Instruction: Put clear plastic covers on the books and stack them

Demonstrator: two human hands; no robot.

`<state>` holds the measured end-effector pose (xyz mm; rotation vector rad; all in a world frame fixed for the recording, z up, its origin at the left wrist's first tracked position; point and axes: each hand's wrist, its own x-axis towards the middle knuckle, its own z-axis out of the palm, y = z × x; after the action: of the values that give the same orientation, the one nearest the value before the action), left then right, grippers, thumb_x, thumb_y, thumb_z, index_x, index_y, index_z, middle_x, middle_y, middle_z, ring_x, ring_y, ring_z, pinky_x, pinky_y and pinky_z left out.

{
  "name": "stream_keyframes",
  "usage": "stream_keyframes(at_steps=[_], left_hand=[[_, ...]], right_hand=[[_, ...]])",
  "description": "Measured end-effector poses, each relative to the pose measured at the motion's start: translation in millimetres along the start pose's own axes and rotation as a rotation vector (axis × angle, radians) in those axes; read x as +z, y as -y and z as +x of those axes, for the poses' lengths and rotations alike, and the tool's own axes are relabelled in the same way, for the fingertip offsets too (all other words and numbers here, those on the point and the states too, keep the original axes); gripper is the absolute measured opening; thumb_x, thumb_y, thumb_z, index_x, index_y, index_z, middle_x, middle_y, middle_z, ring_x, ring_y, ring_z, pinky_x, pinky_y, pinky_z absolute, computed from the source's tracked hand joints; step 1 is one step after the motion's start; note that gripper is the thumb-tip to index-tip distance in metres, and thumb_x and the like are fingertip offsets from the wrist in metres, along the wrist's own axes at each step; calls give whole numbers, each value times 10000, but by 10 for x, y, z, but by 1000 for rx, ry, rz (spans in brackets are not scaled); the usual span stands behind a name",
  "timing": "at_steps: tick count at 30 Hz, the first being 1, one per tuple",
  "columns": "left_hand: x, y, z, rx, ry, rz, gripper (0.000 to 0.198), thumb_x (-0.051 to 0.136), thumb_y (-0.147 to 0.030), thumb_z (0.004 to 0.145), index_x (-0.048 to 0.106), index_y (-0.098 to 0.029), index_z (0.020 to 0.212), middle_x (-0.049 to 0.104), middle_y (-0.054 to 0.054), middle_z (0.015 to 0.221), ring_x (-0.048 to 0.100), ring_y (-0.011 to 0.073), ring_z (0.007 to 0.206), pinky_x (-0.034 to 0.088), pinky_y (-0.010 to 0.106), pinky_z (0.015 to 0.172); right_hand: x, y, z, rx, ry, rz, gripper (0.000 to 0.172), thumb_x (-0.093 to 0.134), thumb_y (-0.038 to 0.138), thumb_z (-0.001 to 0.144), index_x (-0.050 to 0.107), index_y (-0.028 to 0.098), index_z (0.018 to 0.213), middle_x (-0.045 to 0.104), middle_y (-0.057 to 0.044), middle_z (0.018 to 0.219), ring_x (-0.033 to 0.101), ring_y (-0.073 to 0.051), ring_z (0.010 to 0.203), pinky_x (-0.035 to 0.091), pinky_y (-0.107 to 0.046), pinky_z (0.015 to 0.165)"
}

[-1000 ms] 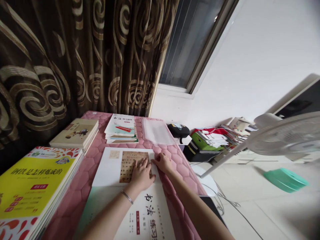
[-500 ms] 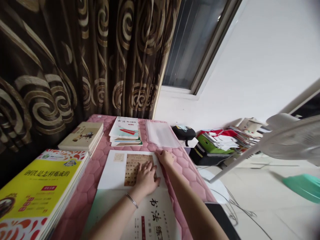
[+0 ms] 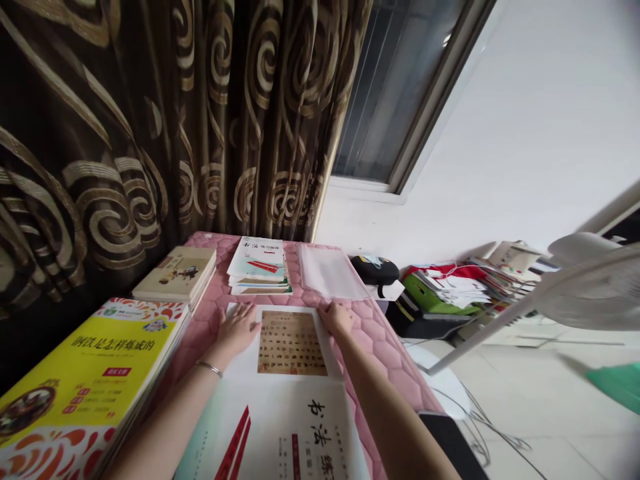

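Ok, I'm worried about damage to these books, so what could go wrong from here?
The left hand and right hand rest at the far corners of the open booklet, which might crease there. The left forearm looks close to the yellow-covered book stack and could nudge it.

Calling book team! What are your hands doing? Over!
Left hand flat on the far left corner of the book. Right hand at its far right corner. Close by: yellow book left, small stack beyond.

booklet (image 3: pixel 277 400): white, mint, red stripes | table cover (image 3: pixel 385 357): pink hexagons | curtain (image 3: pixel 215 120): dark brown, gold swirls
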<state>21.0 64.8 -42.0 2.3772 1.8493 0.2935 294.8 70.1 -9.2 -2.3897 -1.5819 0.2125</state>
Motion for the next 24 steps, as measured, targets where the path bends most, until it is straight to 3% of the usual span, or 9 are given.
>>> stream_keyframes(at_steps=[3,6,7,9,11,14,19,24], left_hand=[[66,-10,7,18,-15,4,555,372,-372,952,394,-265,1496,353,55,1578,281,329,1470,91,693,1169],[100,-37,25,29,-14,8,551,366,-317,947,405,-244,1492,364,77,1572,278,326,1471,45,692,1171],[100,-36,28,27,-11,11,548,361,-285,943,414,-239,1487,373,84,1566,280,321,1471,29,688,1172],[81,-21,25,26,-5,18,554,357,-232,932,423,-247,1482,388,82,1559,284,311,1470,0,682,1172],[46,6,8,19,-6,28,559,371,-262,933,405,-258,1490,389,75,1559,278,318,1471,-16,693,1162],[-11,75,-30,-32,-7,45,595,375,-421,942,362,-247,1511,386,80,1562,240,340,1482,22,714,1149],[-42,241,-91,-134,-3,43,606,316,-437,958,325,-230,1527,346,94,1583,161,350,1502,67,738,1129],[-60,285,-130,-171,-2,51,609,329,-455,955,309,-264,1533,316,58,1598,138,369,1502,47,738,1129]], right_hand=[[64,397,-214,-158,-23,19,360,428,278,949,637,115,1193,581,-215,1288,540,-305,1191,395,-409,974],[302,860,-496,-411,46,77,409,468,399,963,571,244,1328,565,-86,1390,521,-206,1254,396,-300,1025],[394,977,-575,-545,92,124,476,436,424,978,509,216,1400,516,-110,1452,463,-231,1330,357,-356,1084],[548,1100,-671,-646,195,152,564,326,484,1008,384,200,1492,380,-115,1558,305,-255,1451,236,-470,1168],[622,1062,-675,-633,251,135,618,246,508,1019,318,159,1524,258,-131,1603,187,-261,1497,150,-512,1192],[578,782,-561,-507,249,73,652,219,488,1024,260,92,1541,181,-156,1616,129,-253,1509,117,-483,1204],[378,235,-411,-303,216,-42,635,214,432,1030,246,54,1541,170,-166,1615,119,-254,1510,95,-467,1208],[309,92,-410,-242,181,-76,613,260,386,1030,253,40,1536,181,-170,1610,156,-265,1503,109,-465,1210]])
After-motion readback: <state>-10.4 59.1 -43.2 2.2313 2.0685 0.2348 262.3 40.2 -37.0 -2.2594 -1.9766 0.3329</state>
